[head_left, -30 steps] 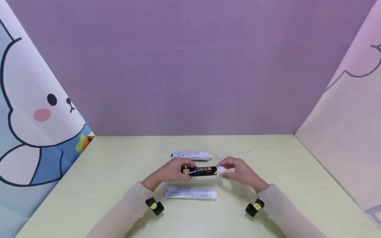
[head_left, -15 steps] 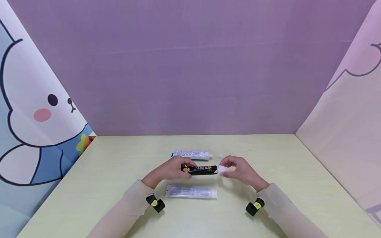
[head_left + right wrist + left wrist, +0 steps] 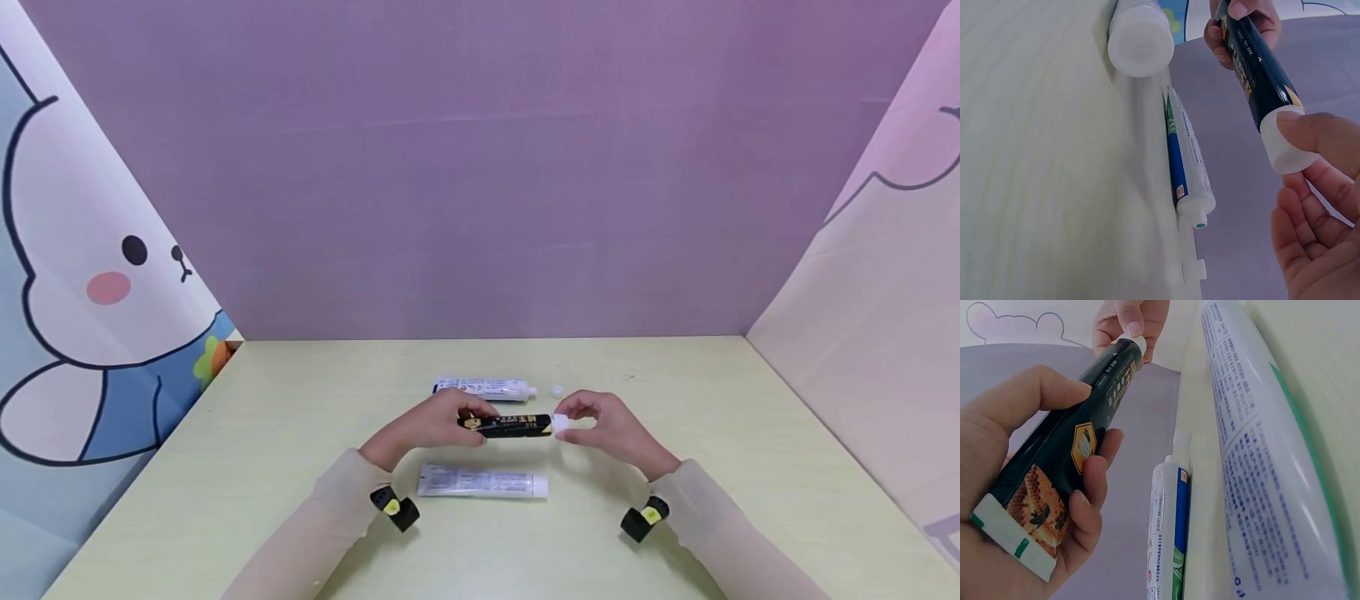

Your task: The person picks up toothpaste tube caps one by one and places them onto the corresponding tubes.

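Observation:
My left hand grips the body of a black toothpaste tube printed with gold lettering, holding it level above the table. At the tube's right end, my right hand pinches its white cap between thumb and fingers. The cap sits on the tube's end. In the left wrist view, the thumb lies across one face of the tube, and its flat, honeycomb-printed tail shows near the palm. A white toothpaste tube with a white cap lies on the table nearer the body, below the held one.
Beyond the hands, another white toothpaste tube lies uncapped, its nozzle bare. A small loose white cap rests just right of that nozzle. A purple panel rises at the table's back edge, with printed panels on both sides.
Both hands keep their hold on the black toothpaste tube and its cap. The tube has rolled slightly, its lettering facing a little differently; the other tubes lie unmoved.

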Action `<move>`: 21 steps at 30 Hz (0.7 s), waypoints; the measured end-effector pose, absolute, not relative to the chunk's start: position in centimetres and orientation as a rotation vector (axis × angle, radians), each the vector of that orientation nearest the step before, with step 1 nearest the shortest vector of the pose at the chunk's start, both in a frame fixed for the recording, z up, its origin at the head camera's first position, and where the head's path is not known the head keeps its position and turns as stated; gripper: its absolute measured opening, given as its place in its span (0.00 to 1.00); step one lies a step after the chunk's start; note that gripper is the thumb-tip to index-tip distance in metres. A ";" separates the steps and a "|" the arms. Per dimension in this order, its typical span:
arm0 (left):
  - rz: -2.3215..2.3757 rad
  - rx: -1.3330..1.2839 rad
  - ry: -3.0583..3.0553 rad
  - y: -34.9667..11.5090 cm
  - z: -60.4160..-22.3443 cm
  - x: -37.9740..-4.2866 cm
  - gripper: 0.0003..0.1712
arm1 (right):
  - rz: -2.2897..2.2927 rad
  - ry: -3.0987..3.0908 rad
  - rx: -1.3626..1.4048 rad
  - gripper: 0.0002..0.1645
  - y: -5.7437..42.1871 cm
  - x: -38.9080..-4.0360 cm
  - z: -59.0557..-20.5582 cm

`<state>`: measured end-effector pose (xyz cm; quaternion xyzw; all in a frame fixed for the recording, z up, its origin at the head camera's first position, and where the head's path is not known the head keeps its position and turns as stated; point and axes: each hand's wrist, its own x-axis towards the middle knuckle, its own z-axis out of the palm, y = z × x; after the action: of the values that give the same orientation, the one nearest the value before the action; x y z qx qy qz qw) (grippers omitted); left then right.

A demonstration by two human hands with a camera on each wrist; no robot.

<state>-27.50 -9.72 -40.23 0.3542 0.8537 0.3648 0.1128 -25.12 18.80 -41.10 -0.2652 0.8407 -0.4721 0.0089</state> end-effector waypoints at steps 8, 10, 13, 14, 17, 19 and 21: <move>1.071 1.065 2.552 -9.7 -40.2 -27.1 0.20 | -1.490 2.596 -0.871 0.14 19.4 -26.7 -43.5; 1.074 1.065 2.559 -9.8 -40.2 -27.1 0.20 | -1.497 2.582 -0.875 0.14 19.5 -26.7 -43.5; 1.082 1.075 2.557 -9.8 -40.2 -26.9 0.20 | -1.491 2.571 -0.869 0.14 19.4 -26.6 -43.4; 1.086 1.079 2.552 -9.8 -40.2 -26.9 0.20 | -1.490 2.568 -0.865 0.14 19.4 -26.5 -43.4; 1.085 1.080 2.546 -9.9 -40.2 -26.9 0.20 | -1.496 2.557 -0.858 0.13 19.4 -26.5 -43.4; 1.077 1.080 2.551 -9.9 -40.3 -27.0 0.20 | -1.510 2.541 -0.853 0.11 19.4 -26.5 -43.4; 1.066 1.080 2.561 -10.0 -40.3 -27.1 0.20 | -1.526 2.524 -0.843 0.10 19.4 -26.5 -43.5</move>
<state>-27.06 -9.97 -40.33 0.3616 0.8574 0.3567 0.0824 -26.47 19.40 -43.45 -0.2747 0.8222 -0.4972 0.0368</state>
